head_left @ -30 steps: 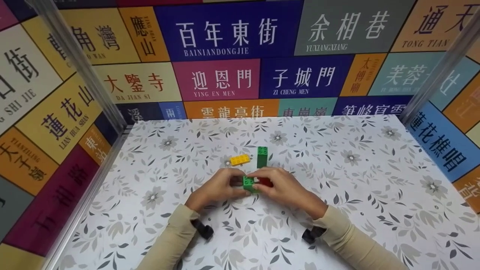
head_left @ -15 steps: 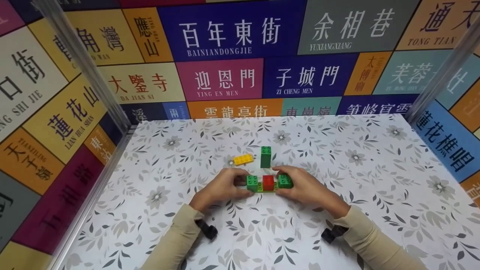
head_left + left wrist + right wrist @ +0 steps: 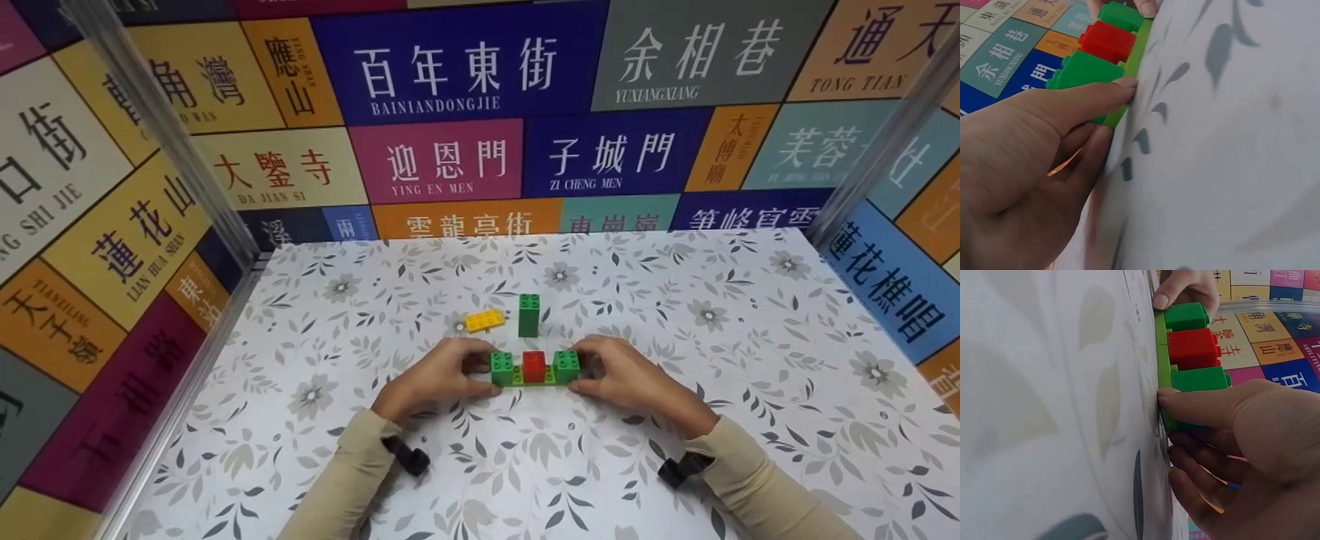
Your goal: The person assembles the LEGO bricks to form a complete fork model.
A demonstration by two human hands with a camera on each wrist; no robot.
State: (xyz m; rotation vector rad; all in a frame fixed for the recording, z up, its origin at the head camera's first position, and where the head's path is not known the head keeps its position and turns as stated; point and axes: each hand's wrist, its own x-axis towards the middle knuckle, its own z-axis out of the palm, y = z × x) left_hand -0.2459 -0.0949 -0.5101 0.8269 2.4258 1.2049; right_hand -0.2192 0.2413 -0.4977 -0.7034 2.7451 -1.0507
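A low toy brick build stands on the table between both hands: a lime green base [image 3: 1141, 48] bearing a red brick [image 3: 534, 367] in the middle and a green brick at each end. My left hand [image 3: 439, 377] pinches the left end, its thumb beside the left green brick [image 3: 501, 366] and low on the base. At the opposite end my right hand [image 3: 628, 380] holds the base by the right green brick [image 3: 567, 364], thumb along the near side, fingers behind. In the right wrist view its thumb [image 3: 1202, 405] presses at the base's edge.
Behind the build a tall green brick stack [image 3: 529, 316] stands upright. A flat yellow brick [image 3: 484, 320] lies left of it. The table [image 3: 360, 480] wears a white leaf-patterned cover, with panels of coloured lettering [image 3: 435, 161] rising at its back and sides.
My right hand has moved from over the middle of the build out to its right end, uncovering the red brick and right green brick. The left hand stays at the left end.
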